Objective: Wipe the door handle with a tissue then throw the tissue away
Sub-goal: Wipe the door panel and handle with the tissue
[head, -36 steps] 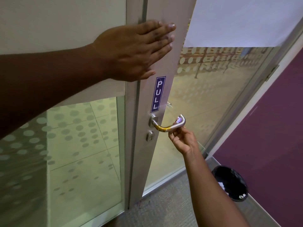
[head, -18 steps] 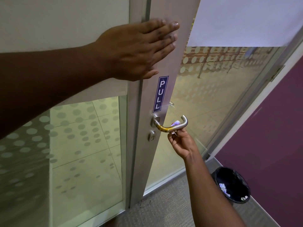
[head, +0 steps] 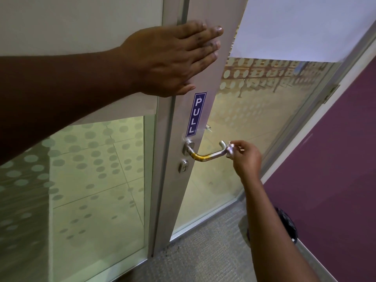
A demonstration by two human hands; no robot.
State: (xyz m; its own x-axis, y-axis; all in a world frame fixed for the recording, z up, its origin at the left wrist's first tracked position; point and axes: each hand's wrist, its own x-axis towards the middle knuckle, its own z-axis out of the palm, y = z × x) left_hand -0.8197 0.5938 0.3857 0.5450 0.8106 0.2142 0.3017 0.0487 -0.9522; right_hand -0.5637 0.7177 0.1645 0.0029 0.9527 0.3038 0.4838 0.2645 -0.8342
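A silver lever door handle (head: 209, 155) with a yellowish stain near its base sticks out from the pale door stile, below a blue PULL sticker (head: 196, 114). My right hand (head: 245, 157) pinches a small crumpled white tissue (head: 231, 149) against the handle's outer bend. My left hand (head: 171, 58) lies flat on the door stile above the sticker, fingers stretched out and holding nothing.
A keyhole (head: 183, 166) sits under the handle. The door (head: 244, 123) is frosted glass with dots, standing ajar. A black-lined bin (head: 286, 224) stands on the grey carpet by the purple wall (head: 333, 159), mostly hidden by my right forearm.
My right hand has come out from under the handle to its outer end, with the tissue now at the bend. The left hand has stayed flat on the door.
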